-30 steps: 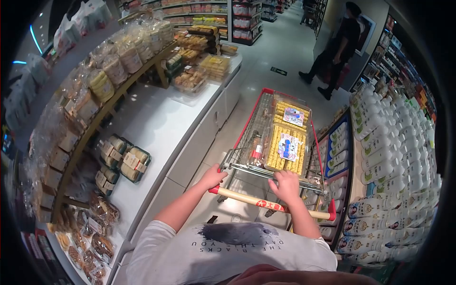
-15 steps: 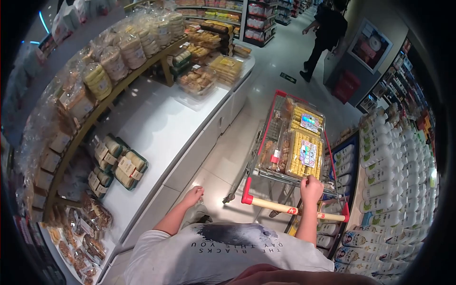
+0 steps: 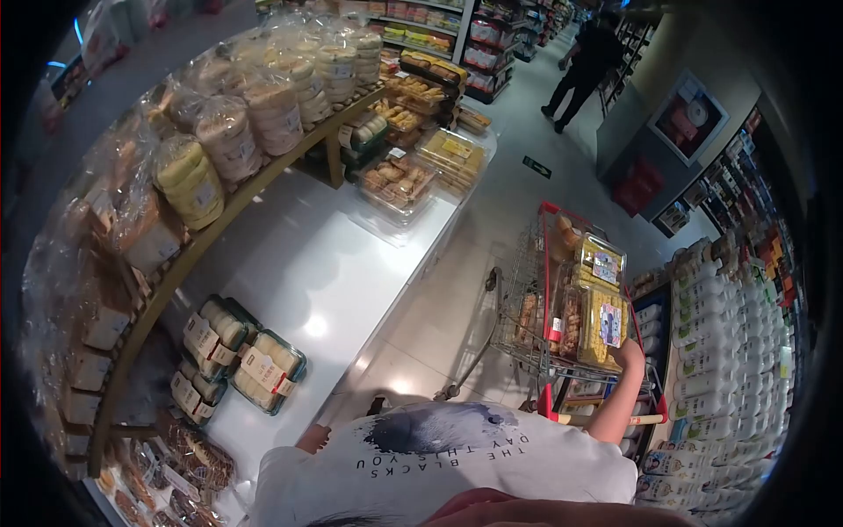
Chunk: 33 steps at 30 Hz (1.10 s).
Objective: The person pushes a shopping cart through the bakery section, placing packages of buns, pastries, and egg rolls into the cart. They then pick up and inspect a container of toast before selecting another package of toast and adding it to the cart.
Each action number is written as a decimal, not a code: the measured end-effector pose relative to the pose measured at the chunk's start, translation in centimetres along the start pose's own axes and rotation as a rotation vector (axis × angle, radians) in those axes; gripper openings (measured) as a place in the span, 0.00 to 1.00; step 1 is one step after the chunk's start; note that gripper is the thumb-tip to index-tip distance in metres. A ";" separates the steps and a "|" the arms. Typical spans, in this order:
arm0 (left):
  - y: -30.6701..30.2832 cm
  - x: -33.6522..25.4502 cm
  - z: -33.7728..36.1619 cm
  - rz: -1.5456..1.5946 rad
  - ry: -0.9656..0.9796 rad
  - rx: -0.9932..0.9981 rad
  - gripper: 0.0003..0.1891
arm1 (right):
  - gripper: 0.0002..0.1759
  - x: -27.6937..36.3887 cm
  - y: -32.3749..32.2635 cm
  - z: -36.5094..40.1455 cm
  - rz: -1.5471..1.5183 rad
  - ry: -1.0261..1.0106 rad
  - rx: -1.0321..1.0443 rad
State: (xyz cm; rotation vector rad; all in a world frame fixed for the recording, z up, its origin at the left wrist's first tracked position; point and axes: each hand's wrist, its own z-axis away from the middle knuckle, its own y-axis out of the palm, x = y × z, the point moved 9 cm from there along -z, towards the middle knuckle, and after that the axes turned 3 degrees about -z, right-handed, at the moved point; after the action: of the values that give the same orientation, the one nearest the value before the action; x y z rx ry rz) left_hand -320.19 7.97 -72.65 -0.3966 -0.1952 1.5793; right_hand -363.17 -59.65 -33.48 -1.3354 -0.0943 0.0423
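Observation:
My right hand [image 3: 628, 354] reaches over the cart with its fingers curled at the near corner of a clear plastic box of yellow pastry sticks [image 3: 603, 323]. Another such box [image 3: 602, 263] lies just beyond it, and brown baked goods [image 3: 572, 321] in clear packaging are beside them. All of these are in a shopping cart [image 3: 546, 386] with red trim and a pale handle. My left hand [image 3: 314, 437] hangs low by the white counter, mostly hidden by my shirt; its fingers barely show.
To the left, a white counter [image 3: 299, 237] carries green-trayed packs of pale buns [image 3: 270, 373] and pastry boxes [image 3: 399, 183]. Bagged bread [image 3: 226, 136] lines a curved shelf above. White bottles [image 3: 716, 325] stand stacked at right. A person in dark clothes [image 3: 587, 66] is up the aisle.
The cart now sits farther right in view, my right hand still at the box. My left hand has dropped back toward my body. The person up the aisle is farther off.

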 end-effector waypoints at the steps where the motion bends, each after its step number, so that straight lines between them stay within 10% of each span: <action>1: -0.3 -0.4 -0.4 0.017 0.019 -0.005 0.22 | 0.26 1.7 -0.8 -0.8 -0.001 -0.009 -0.053; 17: -6.9 -15.0 -2.4 0.184 0.114 -0.162 0.23 | 0.22 59.9 5.5 -10.2 -0.604 -1.076 0.286; 26: -8.5 -21.8 -0.2 0.292 0.013 -0.235 0.23 | 0.45 81.2 11.7 -16.2 -1.596 -0.115 1.315; 33: -11.4 -26.9 5.6 0.444 -0.051 -0.404 0.24 | 0.38 87.9 14.0 -16.9 -1.532 -0.168 1.323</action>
State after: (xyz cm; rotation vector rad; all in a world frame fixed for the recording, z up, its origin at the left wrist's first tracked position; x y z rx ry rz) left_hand -311.51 -17.44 -59.85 -0.7528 -0.4965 1.9903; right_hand -273.76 -65.33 -47.11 0.2977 -1.0083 -0.9218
